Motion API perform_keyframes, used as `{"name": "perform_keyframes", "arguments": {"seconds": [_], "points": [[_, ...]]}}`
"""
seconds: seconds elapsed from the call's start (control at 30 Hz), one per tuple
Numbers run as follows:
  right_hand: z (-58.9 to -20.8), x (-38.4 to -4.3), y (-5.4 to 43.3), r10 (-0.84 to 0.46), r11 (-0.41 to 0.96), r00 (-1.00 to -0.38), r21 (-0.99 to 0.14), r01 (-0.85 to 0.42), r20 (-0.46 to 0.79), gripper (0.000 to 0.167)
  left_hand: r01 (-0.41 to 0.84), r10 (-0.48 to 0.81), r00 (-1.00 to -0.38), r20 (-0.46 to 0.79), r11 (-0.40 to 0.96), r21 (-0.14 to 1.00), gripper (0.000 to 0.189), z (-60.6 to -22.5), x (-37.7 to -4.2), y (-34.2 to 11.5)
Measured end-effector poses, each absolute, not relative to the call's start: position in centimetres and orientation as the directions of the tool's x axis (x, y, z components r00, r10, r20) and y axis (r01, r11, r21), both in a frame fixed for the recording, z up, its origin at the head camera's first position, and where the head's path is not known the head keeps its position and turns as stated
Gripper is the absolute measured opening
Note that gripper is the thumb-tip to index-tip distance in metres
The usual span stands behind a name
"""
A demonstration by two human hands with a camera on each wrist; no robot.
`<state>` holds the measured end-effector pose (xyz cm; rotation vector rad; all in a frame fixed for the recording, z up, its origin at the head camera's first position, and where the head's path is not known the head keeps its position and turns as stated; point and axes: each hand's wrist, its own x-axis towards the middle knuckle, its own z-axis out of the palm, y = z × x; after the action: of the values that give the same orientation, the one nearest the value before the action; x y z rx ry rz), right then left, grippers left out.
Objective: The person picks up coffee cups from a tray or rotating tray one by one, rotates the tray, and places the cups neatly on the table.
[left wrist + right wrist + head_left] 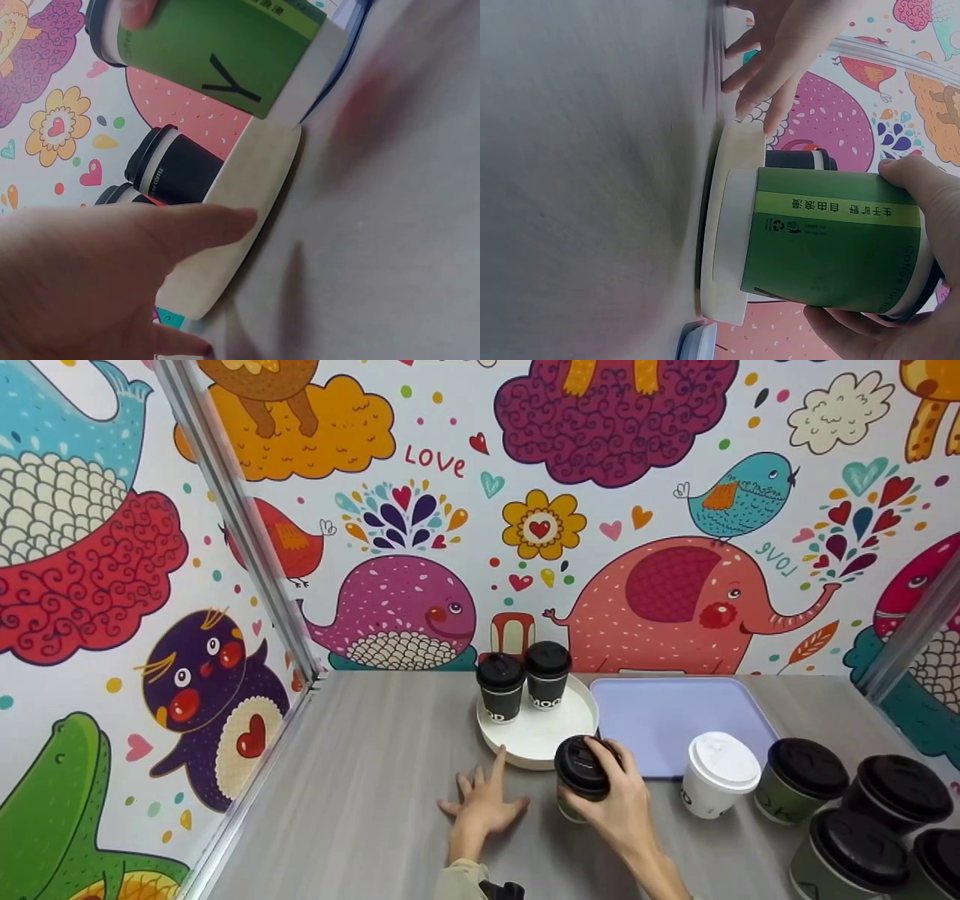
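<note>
My right hand (619,802) grips a green paper coffee cup (832,232) with a black lid, fingers and thumb around its upper part. The cup is upright at the near right edge of a round white plate (536,742), seemingly above the table. Two black paper cups (501,697) with black lids stand on the plate's far left part. My left hand (484,810) is spread, palm down, just in front of the plate. Its index finger (217,225) points at the rim; whether it touches, I cannot tell.
A lilac tray (675,716) lies right of the plate. A white cup (712,784) with a white lid stands at the tray's near edge. Several dark-lidded cups (799,780) crowd the right front. A patterned wall (450,510) closes off the back of the grey table (360,795).
</note>
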<state>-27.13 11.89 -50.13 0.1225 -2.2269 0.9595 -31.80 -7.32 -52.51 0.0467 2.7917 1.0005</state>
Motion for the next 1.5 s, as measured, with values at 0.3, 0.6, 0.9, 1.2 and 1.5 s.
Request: {"name": "perform_keyframes", "arguments": {"seconds": [0.3,0.6,0.9,1.2,1.5], "points": [[-50.2,-26.9,12.0,0.177,0.717,-0.746,-0.603,-0.349,0.642,0.075,-0.032,0.089,-0.983,-0.158,0.775,0.631,0.092,-52.6,-31.7,-7.2],[-50.3,-26.6,12.2,0.167,0.723,-0.741,-0.591,-0.357,0.651,0.078,-0.028,0.092,-0.984,-0.15,0.761,0.648,0.089,-52.7,-31.7,-7.5],[-50.2,-26.1,12.4,0.166,0.715,-0.759,-0.607,-0.347,0.629,0.079,-0.017,0.098,-0.985,-0.14,0.759,0.651,0.089,-52.7,-31.6,-7.5],[-50.4,-25.5,12.5,0.169,0.713,-0.76,-0.61,-0.345,0.627,0.078,-0.02,0.097,-0.985,-0.146,0.765,0.644,0.089,-52.5,-31.7,-7.4],[-50.6,-25.0,12.7,0.173,0.719,-0.773,-0.615,-0.325,0.611,0.078,-0.025,0.098,-0.983,-0.155,0.767,0.642,0.089,-52.4,-31.7,-7.5]]}}
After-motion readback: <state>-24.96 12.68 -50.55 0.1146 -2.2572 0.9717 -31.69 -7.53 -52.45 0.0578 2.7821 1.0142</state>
